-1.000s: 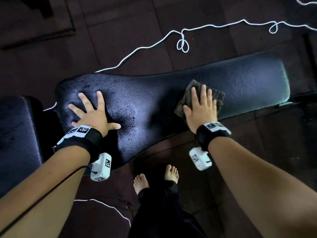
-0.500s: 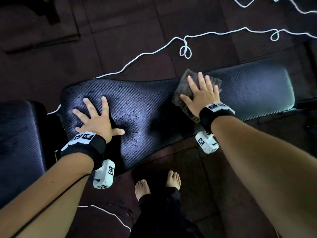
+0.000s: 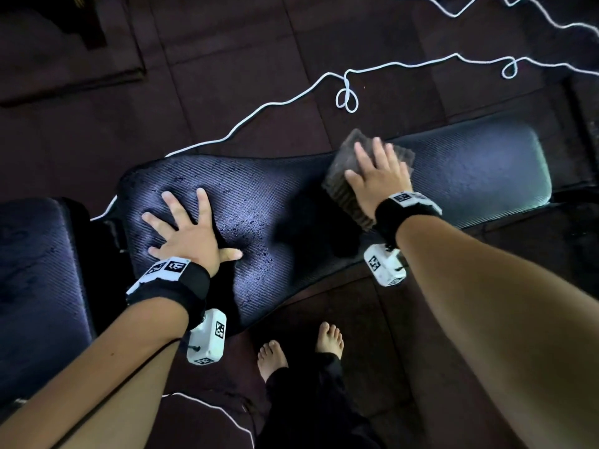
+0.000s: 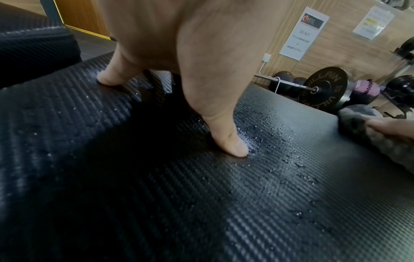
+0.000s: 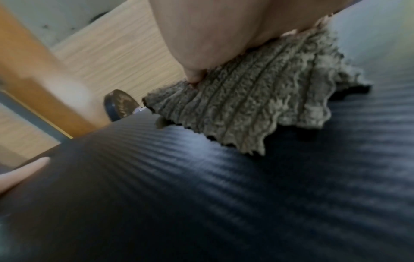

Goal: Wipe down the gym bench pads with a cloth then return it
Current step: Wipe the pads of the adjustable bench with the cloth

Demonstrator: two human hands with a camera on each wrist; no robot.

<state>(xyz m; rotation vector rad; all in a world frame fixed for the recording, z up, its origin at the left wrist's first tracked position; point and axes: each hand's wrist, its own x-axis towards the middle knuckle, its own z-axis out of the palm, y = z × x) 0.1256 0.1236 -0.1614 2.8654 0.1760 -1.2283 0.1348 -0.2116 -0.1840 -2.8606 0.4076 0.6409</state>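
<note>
A wall notice [image 4: 301, 34] at 1 o'clock is read "DO NOT throw dumb bell or weight on floor". The droplet-beaded bench pad [image 3: 285, 202] is pressed by the left hand [image 3: 191, 234], fingers splayed; the cloth [image 3: 343, 186] is flattened at 2 o'clock under the right hand [image 3: 377, 179], fingers straight.

Open pad surface [image 3: 291, 202] lies between left grip [image 3: 191, 234] and cloth [image 3: 343, 186]; droplets [image 4: 275, 134] there. Right end of pad unobstructed.

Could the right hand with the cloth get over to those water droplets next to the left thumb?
Probably yes. The right hand presses the cloth flat on the same bench pad, and bare pad lies between it and the droplets; only the left hand sits beside them.
</note>
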